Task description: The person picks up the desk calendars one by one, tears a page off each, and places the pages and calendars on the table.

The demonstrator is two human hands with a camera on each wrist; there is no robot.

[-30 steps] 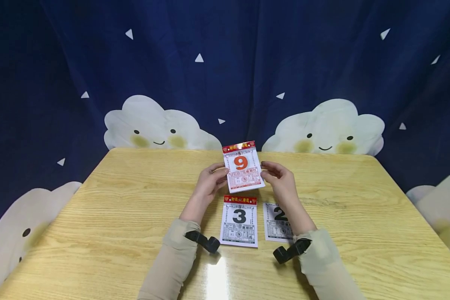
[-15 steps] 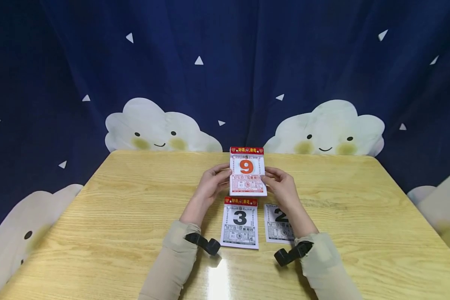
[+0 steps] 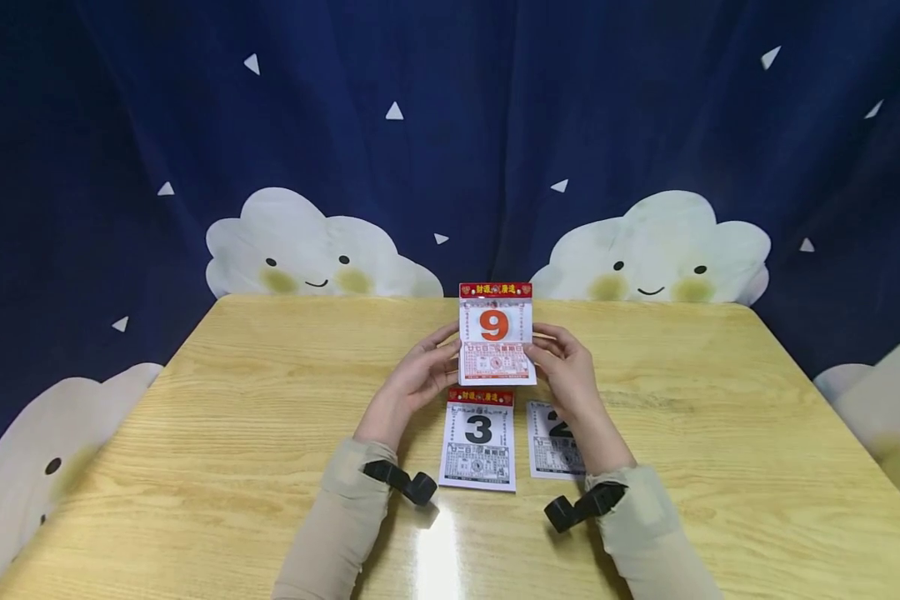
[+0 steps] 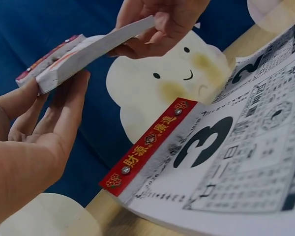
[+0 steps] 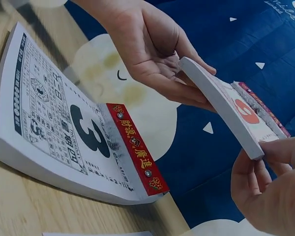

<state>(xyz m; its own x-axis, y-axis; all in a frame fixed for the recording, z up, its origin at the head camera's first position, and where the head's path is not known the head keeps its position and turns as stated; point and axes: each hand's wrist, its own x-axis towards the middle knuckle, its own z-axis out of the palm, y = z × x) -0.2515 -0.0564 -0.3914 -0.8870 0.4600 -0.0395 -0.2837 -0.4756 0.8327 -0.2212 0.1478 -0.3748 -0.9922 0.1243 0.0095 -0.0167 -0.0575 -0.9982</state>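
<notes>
Both hands hold a thick tear-off calendar (image 3: pixel 495 362) with a red header and a large red 9, up over the far half of the table. My left hand (image 3: pixel 422 371) grips its left edge, fingers behind the pad. On the right edge, my right hand (image 3: pixel 566 371) pinches with the thumb in front and fingers behind. Seen from the right wrist, the pad's white page edge (image 5: pixel 221 110) looks slightly curved. Just below lies a second calendar (image 3: pixel 480 454) with a black 3 and a red header.
Right of that calendar, a sheet or pad with a black 2 (image 3: pixel 551 454) lies partly under the right forearm. The wooden table (image 3: pixel 270 400) ends at a dark blue curtain (image 3: pixel 330 100) with cloud prints. Each wrist wears a black camera strap.
The red-9 calendar was tilted a second ago and now stands straight, shifted slightly right and looking larger in view. Both hands kept hold of it; the calendars on the table stayed put.
</notes>
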